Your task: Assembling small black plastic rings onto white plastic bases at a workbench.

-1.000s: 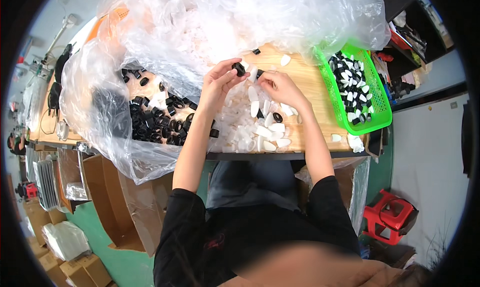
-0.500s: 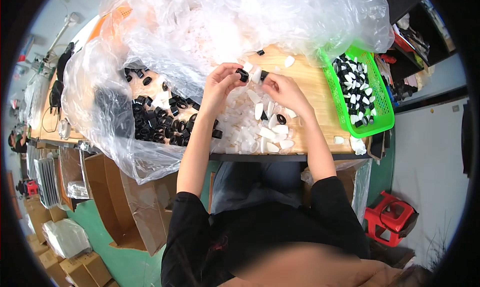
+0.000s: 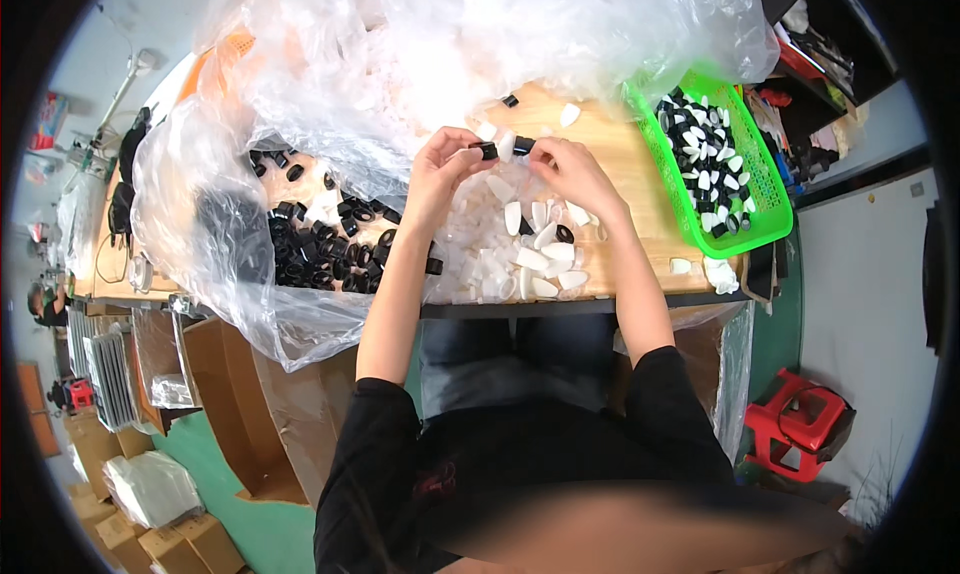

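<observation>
My left hand (image 3: pixel 440 174) pinches a short black ring (image 3: pixel 484 151) above the table. Close beside it, my right hand (image 3: pixel 578 176) is closed on a black cap-like piece (image 3: pixel 524 146). A white tapered tip (image 3: pixel 506 147) sits between the two black parts; whether it is joined to either I cannot tell. Below my hands lies a heap of white tapered tips (image 3: pixel 532 259) and translucent pieces, with a few black rings among them. Left of that heap, many loose black rings (image 3: pixel 318 249) are piled by a clear plastic bag (image 3: pixel 215 214).
At the right stands a green basket (image 3: pixel 745 236) full of black and white pieces. Clear plastic sheeting (image 3: pixel 580 34) covers the table's far side. A crumpled white wad (image 3: pixel 720 274) lies at the front right edge. A red stool (image 3: pixel 800 424) and an open cardboard box (image 3: pixel 240 404) stand below.
My hands have drawn slightly closer together, bringing the black ring and the black piece up to the white tip between them. The ring has turned side-on. The view has shifted a little.
</observation>
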A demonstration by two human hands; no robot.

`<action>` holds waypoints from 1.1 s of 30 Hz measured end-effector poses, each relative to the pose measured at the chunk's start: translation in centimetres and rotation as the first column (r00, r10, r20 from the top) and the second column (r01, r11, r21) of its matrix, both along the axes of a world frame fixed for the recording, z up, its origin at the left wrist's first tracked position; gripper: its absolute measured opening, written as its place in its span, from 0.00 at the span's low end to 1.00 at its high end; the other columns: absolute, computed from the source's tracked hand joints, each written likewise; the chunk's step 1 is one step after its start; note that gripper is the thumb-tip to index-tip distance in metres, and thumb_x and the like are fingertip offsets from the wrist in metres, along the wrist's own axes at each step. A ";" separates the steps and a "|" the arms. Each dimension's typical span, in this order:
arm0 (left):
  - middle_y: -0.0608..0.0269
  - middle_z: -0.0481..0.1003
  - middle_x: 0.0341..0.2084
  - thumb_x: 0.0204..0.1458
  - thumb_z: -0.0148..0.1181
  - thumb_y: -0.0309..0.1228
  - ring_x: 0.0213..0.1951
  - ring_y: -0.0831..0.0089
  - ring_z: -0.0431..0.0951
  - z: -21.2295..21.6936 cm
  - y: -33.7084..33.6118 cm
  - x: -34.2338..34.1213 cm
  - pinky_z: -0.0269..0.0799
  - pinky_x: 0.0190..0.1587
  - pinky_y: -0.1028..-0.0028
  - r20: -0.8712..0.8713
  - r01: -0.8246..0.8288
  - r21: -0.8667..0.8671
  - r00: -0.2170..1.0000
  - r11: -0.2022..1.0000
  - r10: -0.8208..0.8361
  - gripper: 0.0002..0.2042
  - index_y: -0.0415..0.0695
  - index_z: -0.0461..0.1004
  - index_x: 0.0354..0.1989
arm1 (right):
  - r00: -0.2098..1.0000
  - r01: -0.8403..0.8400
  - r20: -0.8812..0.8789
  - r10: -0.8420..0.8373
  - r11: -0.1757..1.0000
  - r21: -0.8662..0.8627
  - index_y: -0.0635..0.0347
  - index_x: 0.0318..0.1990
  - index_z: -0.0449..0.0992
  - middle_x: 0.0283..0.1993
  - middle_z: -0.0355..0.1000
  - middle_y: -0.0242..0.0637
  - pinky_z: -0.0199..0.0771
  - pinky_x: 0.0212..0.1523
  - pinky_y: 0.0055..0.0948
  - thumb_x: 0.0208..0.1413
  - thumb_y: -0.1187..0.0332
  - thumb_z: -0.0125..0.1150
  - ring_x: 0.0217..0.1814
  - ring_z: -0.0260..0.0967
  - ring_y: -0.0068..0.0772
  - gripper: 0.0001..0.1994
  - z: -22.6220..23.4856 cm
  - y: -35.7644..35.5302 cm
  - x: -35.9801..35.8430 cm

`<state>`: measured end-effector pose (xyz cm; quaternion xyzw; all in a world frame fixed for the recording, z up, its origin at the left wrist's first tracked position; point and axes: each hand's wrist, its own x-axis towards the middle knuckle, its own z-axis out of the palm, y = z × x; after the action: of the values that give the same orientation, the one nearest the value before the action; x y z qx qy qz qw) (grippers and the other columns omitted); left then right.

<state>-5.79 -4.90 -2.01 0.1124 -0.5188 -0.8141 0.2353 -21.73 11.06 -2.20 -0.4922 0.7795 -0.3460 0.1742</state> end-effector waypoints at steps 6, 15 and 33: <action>0.58 0.77 0.38 0.56 0.52 0.19 0.41 0.71 0.79 -0.4 -0.2 0.2 0.78 0.47 0.72 0.007 -0.002 -0.014 1.000 1.000 0.002 0.11 0.35 0.71 0.47 | 0.981 -0.033 -0.194 0.018 0.997 -0.073 0.61 0.34 0.72 0.36 0.73 0.43 0.69 0.45 0.40 0.51 0.67 0.61 0.45 0.70 0.46 0.08 -0.4 -0.2 1.3; 0.55 0.75 0.46 0.59 0.52 0.21 0.47 0.69 0.77 -0.1 -0.4 0.2 0.76 0.52 0.69 -0.053 -0.007 -0.036 0.999 0.999 0.005 0.15 0.36 0.69 0.54 | 0.993 -0.087 -0.090 0.076 0.987 -0.135 0.61 0.41 0.71 0.37 0.73 0.39 0.70 0.44 0.35 0.49 0.72 0.65 0.43 0.71 0.37 0.13 0.5 -1.6 3.1; 0.56 0.79 0.37 0.58 0.57 0.23 0.40 0.69 0.81 -1.1 0.2 -0.2 0.78 0.47 0.73 -0.066 -0.037 0.217 0.996 0.975 0.053 0.10 0.37 0.73 0.47 | 0.949 0.236 0.312 -0.042 0.749 -0.619 0.66 0.41 0.73 0.35 0.74 0.31 0.69 0.38 0.18 0.55 0.77 0.64 0.35 0.69 0.17 0.09 1.3 -1.6 5.1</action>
<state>-5.96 -4.67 -3.07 0.1198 -0.4159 -0.8636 0.2584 -16.61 9.47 -0.86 -0.4082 0.6134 -0.6720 0.0743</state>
